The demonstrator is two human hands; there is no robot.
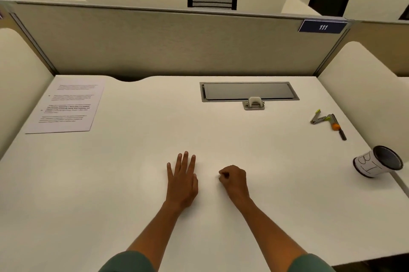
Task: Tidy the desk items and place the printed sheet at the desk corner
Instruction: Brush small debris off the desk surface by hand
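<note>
A printed sheet (66, 106) lies flat at the far left corner of the white desk (137, 145). At the right edge a mesh pen cup (378, 162) with a white paper label lies on its side, its mouth facing right. A stapler with green tips (318, 117) and a dark pen with an orange part (337, 126) lie together at the far right. A small hole punch (254, 103) sits by the cable hatch. My left hand (182, 180) rests flat on the desk with straight fingers. My right hand (234, 180) rests beside it, curled into a loose fist, holding nothing visible.
A grey cable hatch (249, 91) is set into the desk at the back. A fabric partition (166, 43) with a blue "111" plate (323, 27) closes the far side; rounded side dividers flank the desk. Black chairs stand beyond.
</note>
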